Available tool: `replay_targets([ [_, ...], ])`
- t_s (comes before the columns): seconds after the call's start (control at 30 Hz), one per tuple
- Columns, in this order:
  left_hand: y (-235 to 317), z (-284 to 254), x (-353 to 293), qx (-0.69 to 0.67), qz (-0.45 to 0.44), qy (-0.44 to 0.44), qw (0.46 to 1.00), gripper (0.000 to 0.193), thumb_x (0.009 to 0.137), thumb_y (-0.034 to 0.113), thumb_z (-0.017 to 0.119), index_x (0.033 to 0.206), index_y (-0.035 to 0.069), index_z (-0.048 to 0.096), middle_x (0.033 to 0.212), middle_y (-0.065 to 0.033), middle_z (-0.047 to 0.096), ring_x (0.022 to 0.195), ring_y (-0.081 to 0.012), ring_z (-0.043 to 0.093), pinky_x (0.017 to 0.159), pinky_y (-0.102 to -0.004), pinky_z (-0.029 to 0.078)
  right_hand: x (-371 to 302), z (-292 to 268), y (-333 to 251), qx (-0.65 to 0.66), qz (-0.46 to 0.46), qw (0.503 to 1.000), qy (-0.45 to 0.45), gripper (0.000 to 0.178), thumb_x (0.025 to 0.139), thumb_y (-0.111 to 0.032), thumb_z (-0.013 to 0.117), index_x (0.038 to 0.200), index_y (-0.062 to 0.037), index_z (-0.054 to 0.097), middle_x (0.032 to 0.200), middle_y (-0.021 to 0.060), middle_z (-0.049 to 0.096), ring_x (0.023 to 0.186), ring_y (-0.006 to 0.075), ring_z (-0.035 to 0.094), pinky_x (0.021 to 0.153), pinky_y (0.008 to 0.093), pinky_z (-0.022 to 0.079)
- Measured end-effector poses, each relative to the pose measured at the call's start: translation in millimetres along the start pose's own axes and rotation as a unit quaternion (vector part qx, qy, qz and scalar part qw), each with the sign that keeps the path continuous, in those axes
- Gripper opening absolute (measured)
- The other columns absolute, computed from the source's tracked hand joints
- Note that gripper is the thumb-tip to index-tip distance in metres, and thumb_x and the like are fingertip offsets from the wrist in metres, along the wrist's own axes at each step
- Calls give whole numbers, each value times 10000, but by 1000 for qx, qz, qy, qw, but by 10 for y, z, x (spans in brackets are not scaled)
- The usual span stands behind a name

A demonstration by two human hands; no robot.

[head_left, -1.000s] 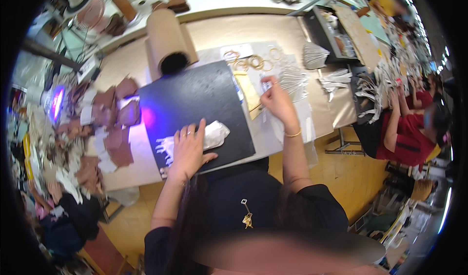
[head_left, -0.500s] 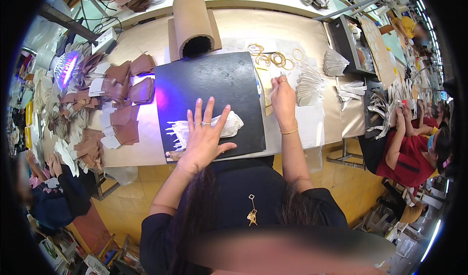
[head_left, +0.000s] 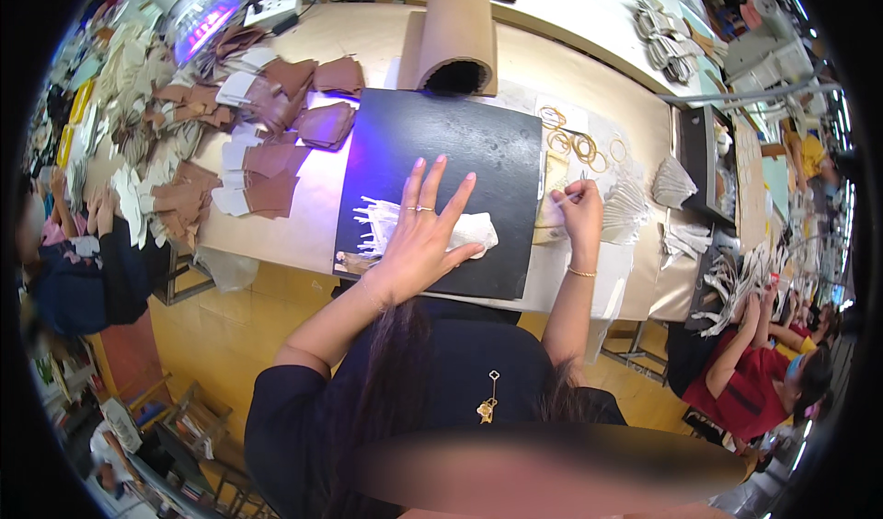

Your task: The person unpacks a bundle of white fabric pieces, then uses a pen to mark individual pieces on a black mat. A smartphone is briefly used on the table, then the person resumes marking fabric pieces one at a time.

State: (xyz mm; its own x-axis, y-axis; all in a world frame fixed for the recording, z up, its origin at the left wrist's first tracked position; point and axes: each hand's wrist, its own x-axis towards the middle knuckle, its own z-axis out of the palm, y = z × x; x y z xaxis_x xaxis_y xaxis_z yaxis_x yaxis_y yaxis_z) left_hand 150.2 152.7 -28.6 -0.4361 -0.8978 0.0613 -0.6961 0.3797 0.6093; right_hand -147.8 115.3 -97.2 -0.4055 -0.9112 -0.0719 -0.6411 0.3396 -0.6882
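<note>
My left hand [head_left: 425,243] lies flat with its fingers spread over a bundle of white, finger-ended pieces [head_left: 475,235], possibly gloves. Narrow white ends stick out on its left side, and the hand hides the middle. The bundle rests on a black board [head_left: 441,137]. Beyond the board's right edge, my right hand [head_left: 583,213] is closed in a pinch. A thin pale bit shows at its fingertips, too small to name. Several yellowish rubber bands [head_left: 583,146] lie just past that hand. A fanned stack of white pieces [head_left: 624,211] is right beside it.
Brown and white cut pieces [head_left: 276,169] are piled on the left under a lamp with a violet glow [head_left: 207,31]. A cardboard tube [head_left: 457,31] stands behind the board. A dark tray [head_left: 708,165] sits at the right. A co-worker in red [head_left: 750,381] handles white pieces there.
The view has shifted, so the table appears further right and tilted. My left hand stays spread on the white bundle. My right hand remains pinched beside the board, near the rubber bands.
</note>
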Motion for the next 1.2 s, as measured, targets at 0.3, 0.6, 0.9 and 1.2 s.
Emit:
replay_targets([
  [0.3,-121,-8,158,-440,-68,106,889,646,966,270,706,1469,-20,421,1553,-240,267,1378,-325,432,1094,-429,439,-374,-190,-1057,363,-119,908,-173,232,827,8,793,924,-65,595,922,-6,578,819,78,552,713,227,481],
  [0.6,-673,-449,126,-619,-163,204,741,385,954,24,667,1318,-11,548,1142,-79,667,1007,-122,647,873,-268,539,-484,471,-2051,211,-340,905,-142,320,1062,-252,553,1156,21,691,994,96,687,906,160,643,796,288,504],
  [0.9,-910,-464,1,-591,-172,252,747,413,963,6,655,1352,26,515,1094,-28,662,892,-55,600,730,-210,485,-498,1039,-2585,241,-378,866,-222,246,1028,-219,600,950,-2,688,827,155,692,713,292,669,647,364,510],
  [1.2,-962,-499,-41,-580,-174,258,753,417,974,1,635,1367,17,497,1189,-57,648,1003,-81,630,808,-225,512,-489,1175,-2674,187,-386,875,-226,299,1050,-240,574,944,17,685,790,132,705,699,224,667,649,331,507],
])
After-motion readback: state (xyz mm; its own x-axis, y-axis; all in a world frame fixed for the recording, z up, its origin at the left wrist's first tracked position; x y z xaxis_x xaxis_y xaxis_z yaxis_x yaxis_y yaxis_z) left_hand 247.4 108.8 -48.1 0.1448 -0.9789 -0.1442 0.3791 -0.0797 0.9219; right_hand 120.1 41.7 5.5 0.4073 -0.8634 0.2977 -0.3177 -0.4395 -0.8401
